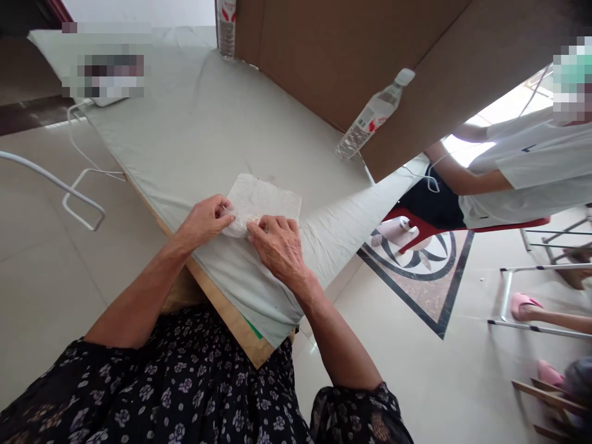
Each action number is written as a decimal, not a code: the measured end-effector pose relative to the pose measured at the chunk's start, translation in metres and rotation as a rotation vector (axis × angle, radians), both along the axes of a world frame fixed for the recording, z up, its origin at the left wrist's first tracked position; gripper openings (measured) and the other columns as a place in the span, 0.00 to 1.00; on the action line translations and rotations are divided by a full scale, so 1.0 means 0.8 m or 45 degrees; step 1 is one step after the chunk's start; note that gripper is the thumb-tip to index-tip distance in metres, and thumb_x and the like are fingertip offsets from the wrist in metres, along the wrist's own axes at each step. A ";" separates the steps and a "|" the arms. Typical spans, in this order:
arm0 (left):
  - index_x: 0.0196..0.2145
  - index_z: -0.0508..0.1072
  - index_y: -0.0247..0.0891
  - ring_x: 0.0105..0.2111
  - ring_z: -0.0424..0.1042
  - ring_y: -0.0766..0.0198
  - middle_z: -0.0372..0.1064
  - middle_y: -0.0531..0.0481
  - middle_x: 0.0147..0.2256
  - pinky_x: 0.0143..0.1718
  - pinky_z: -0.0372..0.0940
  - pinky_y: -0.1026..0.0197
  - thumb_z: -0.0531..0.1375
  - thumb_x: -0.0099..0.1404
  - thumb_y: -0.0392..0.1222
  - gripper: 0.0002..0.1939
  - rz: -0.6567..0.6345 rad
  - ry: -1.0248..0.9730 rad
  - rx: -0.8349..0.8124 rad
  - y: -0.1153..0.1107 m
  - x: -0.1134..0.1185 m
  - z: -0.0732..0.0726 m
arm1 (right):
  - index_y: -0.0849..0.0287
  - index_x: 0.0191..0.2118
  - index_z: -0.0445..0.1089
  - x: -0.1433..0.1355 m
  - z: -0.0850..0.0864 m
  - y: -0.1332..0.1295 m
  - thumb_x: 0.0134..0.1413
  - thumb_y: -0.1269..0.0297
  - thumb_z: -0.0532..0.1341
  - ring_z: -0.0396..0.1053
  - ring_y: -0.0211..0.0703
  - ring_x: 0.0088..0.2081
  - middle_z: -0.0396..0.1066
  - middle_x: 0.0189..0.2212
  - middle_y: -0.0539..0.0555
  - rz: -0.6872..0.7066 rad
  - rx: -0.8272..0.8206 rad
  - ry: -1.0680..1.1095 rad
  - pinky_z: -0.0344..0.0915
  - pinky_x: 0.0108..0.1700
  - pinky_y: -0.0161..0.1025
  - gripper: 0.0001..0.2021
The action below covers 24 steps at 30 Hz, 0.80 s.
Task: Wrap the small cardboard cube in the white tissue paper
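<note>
A flat whitish, translucent wrapped piece (pixel 266 196) lies on the pale cloth of the table (pixel 185 129), near its front corner. My left hand (pixel 210 220) pinches the piece's left edge between thumb and fingers. At the near edge, my right hand (pixel 280 243) has its fingers curled down onto the material, thumb and forefinger pressed together. What exactly the right fingertips hold is small and partly hidden beneath them.
A large brown cardboard panel (pixel 333 61) stands at the back, with a plastic bottle (pixel 370 120) leaning by it and another bottle (pixel 226 31) at its left. A seated person (pixel 522 166) is at the right. A white cable (pixel 71 132) hangs off the left edge.
</note>
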<state>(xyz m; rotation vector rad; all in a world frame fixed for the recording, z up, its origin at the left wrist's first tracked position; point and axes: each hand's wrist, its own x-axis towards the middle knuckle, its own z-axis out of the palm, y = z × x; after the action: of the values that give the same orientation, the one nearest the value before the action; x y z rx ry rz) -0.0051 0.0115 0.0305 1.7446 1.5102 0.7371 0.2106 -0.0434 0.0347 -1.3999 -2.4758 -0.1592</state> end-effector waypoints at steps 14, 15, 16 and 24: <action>0.33 0.76 0.41 0.28 0.69 0.57 0.69 0.52 0.25 0.30 0.59 0.59 0.66 0.52 0.53 0.16 0.158 0.254 -0.104 0.014 -0.004 -0.007 | 0.52 0.47 0.72 0.000 0.009 0.021 0.70 0.64 0.60 0.64 0.51 0.42 0.74 0.41 0.56 0.095 -0.007 -0.169 0.51 0.43 0.48 0.05; 0.29 0.74 0.41 0.25 0.66 0.59 0.67 0.54 0.22 0.27 0.56 0.59 0.65 0.52 0.51 0.12 0.139 0.205 -0.117 0.014 -0.002 -0.006 | 0.52 0.46 0.72 0.000 0.010 0.021 0.70 0.64 0.60 0.64 0.51 0.42 0.75 0.41 0.56 0.094 -0.004 -0.174 0.51 0.43 0.48 0.05; 0.26 0.72 0.41 0.23 0.63 0.62 0.64 0.55 0.21 0.26 0.54 0.60 0.63 0.53 0.49 0.09 0.115 0.152 -0.121 0.012 0.000 -0.003 | 0.52 0.46 0.72 -0.001 0.011 0.021 0.70 0.64 0.60 0.64 0.51 0.42 0.75 0.41 0.56 0.095 -0.004 -0.175 0.52 0.43 0.47 0.04; 0.22 0.66 0.41 0.22 0.61 0.67 0.62 0.56 0.21 0.22 0.59 0.64 0.62 0.52 0.46 0.09 0.097 -0.244 -0.176 0.003 0.034 0.016 | 0.57 0.47 0.72 -0.006 0.017 0.022 0.70 0.63 0.61 0.67 0.52 0.44 0.77 0.41 0.58 0.044 -0.120 -0.110 0.52 0.44 0.48 0.06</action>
<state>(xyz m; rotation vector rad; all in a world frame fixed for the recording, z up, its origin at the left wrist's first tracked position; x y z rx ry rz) 0.0223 0.0137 0.0437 1.4784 1.4672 0.7953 0.2054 -0.0259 0.0483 -1.4142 -2.6076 -0.0981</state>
